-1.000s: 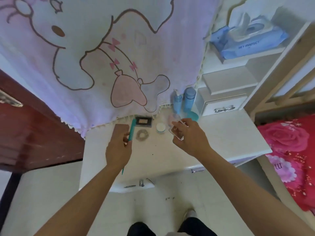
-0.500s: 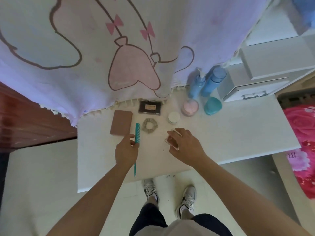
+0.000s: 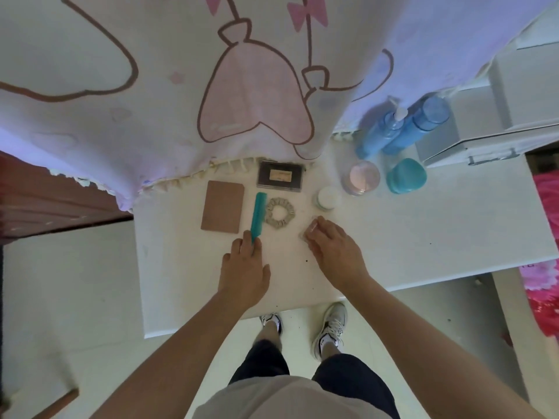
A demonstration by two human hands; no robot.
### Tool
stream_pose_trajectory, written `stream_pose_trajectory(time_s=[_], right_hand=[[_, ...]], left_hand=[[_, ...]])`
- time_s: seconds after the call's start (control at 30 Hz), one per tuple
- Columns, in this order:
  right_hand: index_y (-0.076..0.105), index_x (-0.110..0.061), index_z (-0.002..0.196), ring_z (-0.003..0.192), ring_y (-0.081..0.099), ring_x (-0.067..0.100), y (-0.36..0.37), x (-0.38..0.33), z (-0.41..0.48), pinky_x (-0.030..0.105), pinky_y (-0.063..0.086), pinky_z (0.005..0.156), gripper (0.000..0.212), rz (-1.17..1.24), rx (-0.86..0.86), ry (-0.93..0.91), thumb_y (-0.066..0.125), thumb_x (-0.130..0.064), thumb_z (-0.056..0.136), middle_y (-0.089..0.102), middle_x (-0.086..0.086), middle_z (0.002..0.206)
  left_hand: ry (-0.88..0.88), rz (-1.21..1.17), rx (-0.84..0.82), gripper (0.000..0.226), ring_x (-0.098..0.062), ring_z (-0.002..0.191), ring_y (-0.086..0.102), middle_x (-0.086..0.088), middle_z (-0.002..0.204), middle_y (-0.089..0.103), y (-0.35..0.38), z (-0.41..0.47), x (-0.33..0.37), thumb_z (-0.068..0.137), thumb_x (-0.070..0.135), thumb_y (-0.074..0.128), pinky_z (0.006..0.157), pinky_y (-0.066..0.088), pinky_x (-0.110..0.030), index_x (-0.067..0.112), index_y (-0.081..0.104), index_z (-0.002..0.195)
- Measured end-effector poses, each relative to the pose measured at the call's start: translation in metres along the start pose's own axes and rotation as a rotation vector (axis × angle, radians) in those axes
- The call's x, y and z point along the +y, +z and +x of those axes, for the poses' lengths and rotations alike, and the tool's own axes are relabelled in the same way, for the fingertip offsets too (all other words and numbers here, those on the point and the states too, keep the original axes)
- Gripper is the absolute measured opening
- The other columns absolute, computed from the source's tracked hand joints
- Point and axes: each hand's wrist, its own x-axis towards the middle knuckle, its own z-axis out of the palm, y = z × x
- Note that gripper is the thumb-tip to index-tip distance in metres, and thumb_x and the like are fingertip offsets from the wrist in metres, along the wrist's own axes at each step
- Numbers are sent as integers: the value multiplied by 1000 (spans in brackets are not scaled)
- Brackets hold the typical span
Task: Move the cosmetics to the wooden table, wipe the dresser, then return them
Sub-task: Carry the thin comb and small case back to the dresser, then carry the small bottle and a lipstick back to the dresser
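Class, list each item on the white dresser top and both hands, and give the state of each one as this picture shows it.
teal comb: flat, handle end under the left hand.
small clear item: on the dresser, under the right hand; grip unclear.
scrunchie: flat, untouched.
brown card: flat.
dark palette: closed.
white jar: upright, lidded.
pink jar: upright, lidded.
teal jar: upright, lidded.
two blue bottles: upright, capped.

Two tall blue plastic bottles (image 3: pixel 402 128) at one o'clock; three round jars (image 3: pixel 364 177); two flat rectangular cases (image 3: pixel 223 211); one teal comb (image 3: pixel 257 216); one beige scrunchie (image 3: pixel 279 212).
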Motion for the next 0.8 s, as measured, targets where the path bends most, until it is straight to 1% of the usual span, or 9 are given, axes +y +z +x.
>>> stream_pose_trajectory(time_s=[0.13, 0.23, 0.33, 0.43, 0.5, 0.57, 0.63, 0.73, 0.8], right_hand=[[70, -14, 109, 114, 58, 38, -10, -6, 7, 43, 53, 85, 21, -83, -35, -43, 65, -20, 89, 62, 13, 126], [67, -20, 115, 120, 51, 30, -24, -10, 12, 38, 51, 87, 27, -132, -131, -52, 54, -30, 93, 58, 4, 126], [62, -20, 125, 127, 48, 28, -45, -11, 12, 39, 50, 91, 34, -60, -96, -29, 51, -35, 97, 53, 7, 139], [59, -20, 131, 128, 48, 27, -74, -17, 12, 41, 49, 93, 38, -31, -28, -156, 54, -36, 97, 51, 8, 143], [58, -19, 132, 126, 50, 29, -92, -23, 14, 43, 50, 91, 39, -15, 8, -264, 55, -33, 96, 49, 9, 144], [56, -17, 134, 123, 50, 33, -102, -30, 15, 46, 50, 92, 40, 38, 72, -371, 57, -28, 96, 48, 11, 144], [50, -18, 140, 129, 45, 32, -109, -44, 15, 47, 46, 100, 44, 129, 114, -454, 55, -28, 97, 42, 10, 149], [42, -15, 146, 138, 36, 33, -115, -80, 9, 48, 36, 110, 51, 202, 166, -597, 54, -28, 98, 30, 14, 156], [38, -14, 149, 143, 29, 35, -117, -112, -5, 46, 28, 115, 56, 205, 196, -707, 55, -29, 98, 24, 17, 159]], left_hand=[[-3, -43, -41, 69, -28, 136, 22, -11, 158, 10, -2, -3, -2, 97, 50, 33, 105, 38, -42, 10, 17, 151], [-25, -147, -34, 66, -26, 139, 23, -8, 159, 13, -11, -7, -6, 98, 51, 31, 107, 38, -41, 16, 18, 152], [-71, -131, 111, 60, -27, 137, 32, -11, 155, 28, -31, -23, -7, 98, 50, 32, 105, 37, -43, 19, 30, 150], [-141, -127, 313, 53, -35, 133, 42, -19, 148, 40, -59, -51, -6, 97, 45, 39, 105, 36, -53, 12, 52, 136], [-238, -135, 436, 57, -38, 134, 41, -21, 148, 40, -77, -77, -6, 95, 46, 33, 105, 34, -59, 9, 55, 134], [-350, -153, 537, 61, -39, 138, 36, -22, 151, 35, -89, -111, -3, 95, 46, 30, 106, 31, -60, 11, 49, 140], [-486, -185, 627, 62, -38, 141, 30, -21, 154, 30, -92, -152, -1, 95, 47, 30, 108, 27, -61, 12, 44, 144], [-705, -200, 695, 62, -38, 144, 20, -19, 157, 22, -92, -220, -1, 97, 48, 30, 113, 18, -60, 14, 37, 147], [-824, -156, 689, 57, -35, 146, 15, -16, 159, 18, -92, -267, -4, 101, 48, 29, 116, 13, -58, 17, 34, 149]])
